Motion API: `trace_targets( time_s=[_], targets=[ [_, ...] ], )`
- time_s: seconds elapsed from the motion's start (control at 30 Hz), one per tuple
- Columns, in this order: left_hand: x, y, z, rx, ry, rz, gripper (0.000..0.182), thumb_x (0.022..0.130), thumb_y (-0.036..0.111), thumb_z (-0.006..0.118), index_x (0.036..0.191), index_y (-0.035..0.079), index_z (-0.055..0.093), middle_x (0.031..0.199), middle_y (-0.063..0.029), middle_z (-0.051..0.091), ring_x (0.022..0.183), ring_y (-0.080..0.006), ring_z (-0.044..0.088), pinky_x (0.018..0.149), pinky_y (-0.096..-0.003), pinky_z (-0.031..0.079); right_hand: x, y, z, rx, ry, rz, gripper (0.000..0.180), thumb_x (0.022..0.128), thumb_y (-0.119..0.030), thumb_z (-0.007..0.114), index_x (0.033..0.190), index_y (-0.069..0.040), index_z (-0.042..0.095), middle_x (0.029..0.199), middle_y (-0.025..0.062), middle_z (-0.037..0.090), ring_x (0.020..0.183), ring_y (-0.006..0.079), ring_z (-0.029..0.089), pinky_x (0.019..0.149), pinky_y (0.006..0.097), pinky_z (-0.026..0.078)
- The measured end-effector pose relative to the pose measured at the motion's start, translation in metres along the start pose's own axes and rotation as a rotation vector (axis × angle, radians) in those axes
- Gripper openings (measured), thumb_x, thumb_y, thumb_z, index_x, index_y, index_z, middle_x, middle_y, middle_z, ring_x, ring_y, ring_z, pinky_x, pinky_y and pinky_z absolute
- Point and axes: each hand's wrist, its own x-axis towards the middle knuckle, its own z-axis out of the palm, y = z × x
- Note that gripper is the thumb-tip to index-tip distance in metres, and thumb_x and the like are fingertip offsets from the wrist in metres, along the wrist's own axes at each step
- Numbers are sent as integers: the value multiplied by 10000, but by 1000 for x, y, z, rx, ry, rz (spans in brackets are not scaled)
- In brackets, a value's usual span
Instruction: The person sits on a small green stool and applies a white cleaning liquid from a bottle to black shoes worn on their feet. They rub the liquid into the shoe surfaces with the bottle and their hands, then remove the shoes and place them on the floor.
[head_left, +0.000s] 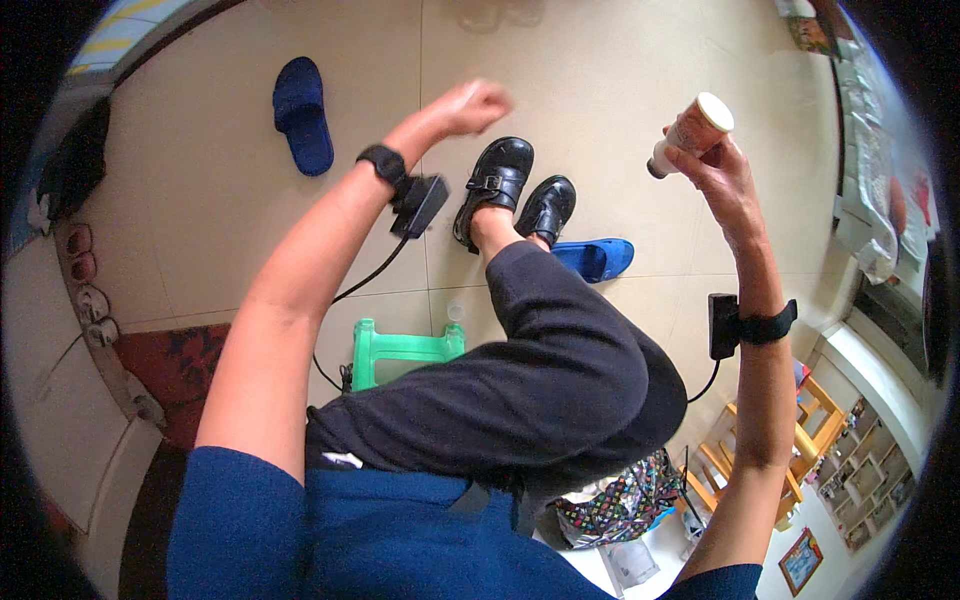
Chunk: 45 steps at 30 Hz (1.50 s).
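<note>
My right hand (716, 176) grips a small bottle (694, 135) with a broad white end tilted up and a narrow dark tip pointing down to the left. The bottle is in the air, apart from the shoes. My left hand (476, 109) is raised over the floor, its fingers curled and blurred by motion; whether anything is inside it is hidden. Between the hands are my feet in black buckled leather shoes (502, 172), one a little behind the other (547, 210). Each wrist carries a black strap with a small cabled box.
One blue slide slipper (304, 116) lies at upper left, another (600, 259) beside my feet. A green plastic stool (409, 345) and a small clear cup-like piece (455, 310) are near my leg. Wooden chairs (817, 420) and a patterned bag (619, 502) are at lower right.
</note>
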Motion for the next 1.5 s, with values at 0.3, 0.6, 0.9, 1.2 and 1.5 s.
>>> trace_targets(
  time_s=[0.3, 0.6, 0.9, 1.2, 1.5],
  targets=[
    [-12, -201, 112, -71, 150, -607, 303, 845, 316, 596, 989, 80, 721, 954, -141, 706, 888, -248, 667, 790, -382, 510, 34, 118, 42, 205, -99, 278, 372, 792, -228, 729, 1120, -76, 643, 1016, 20, 669, 779, 75, 522, 659, 243, 405],
    [5, -181, 103, -48, 8, -514, 284, 800, 294, 702, 922, 38, 731, 870, -114, 714, 820, -193, 655, 772, -347, 505, 53, 145, 78, 333, -68, 290, 425, 816, -234, 735, 1176, -89, 562, 1083, 33, 677, 744, 71, 461, 640, 240, 370],
    [5, -154, 89, -50, -170, -589, 251, 772, 276, 727, 879, 49, 710, 857, -52, 683, 798, -166, 593, 700, -332, 465, 49, 155, 89, 455, -39, 267, 433, 825, -221, 733, 1194, -94, 545, 1083, 59, 680, 703, 59, 444, 625, 216, 379],
    [10, -126, 86, -104, -112, -757, 196, 675, 211, 711, 796, 59, 680, 698, -10, 568, 613, -146, 446, 537, -295, 353, 24, 180, 105, 551, -100, 287, 444, 828, -272, 722, 1172, -69, 527, 1038, 82, 694, 676, 59, 427, 611, 223, 372],
    [20, -69, 72, -225, -164, -684, 163, 752, 204, 706, 861, 82, 696, 691, 24, 558, 640, -83, 448, 557, -276, 345, -26, 215, 106, 758, -46, 272, 424, 800, -224, 756, 1145, -82, 554, 1028, 39, 687, 787, 79, 549, 625, 231, 428]
  ],
)
